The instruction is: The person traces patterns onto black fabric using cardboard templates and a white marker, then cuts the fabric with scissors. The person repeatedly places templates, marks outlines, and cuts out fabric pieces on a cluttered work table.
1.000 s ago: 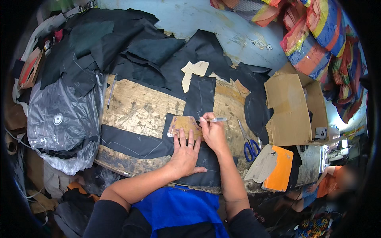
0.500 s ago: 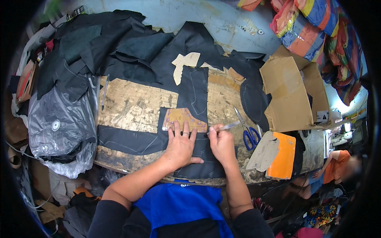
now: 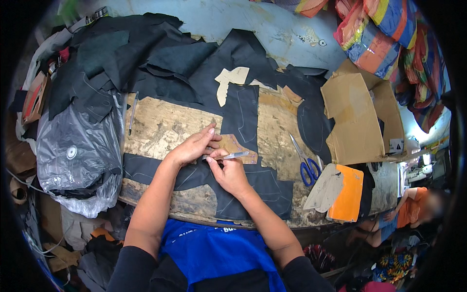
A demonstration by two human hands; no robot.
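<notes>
A tan pattern template, with coloured marks along its edge, lies on black leather-like sheet at the middle of the table. My left hand is turned partly on its side at the template's left end, fingers stretched and touching it. Pinched in my right hand is a clear-barrelled pen, which lies across the template and has its tip toward the left end. That tip is hidden by my fingers. Pale outlines show on the black sheet nearer to me.
Blue-handled scissors lie right of the template, beside grey and orange card pieces. A cardboard box stands farther right. A cream template rests beyond my hands. Another pen and a plastic-wrapped bundle are at left.
My right hand has moved left with the pen, from the template's right end to its left end. My left hand has slid left and tilted, uncovering the sheet nearer to me.
</notes>
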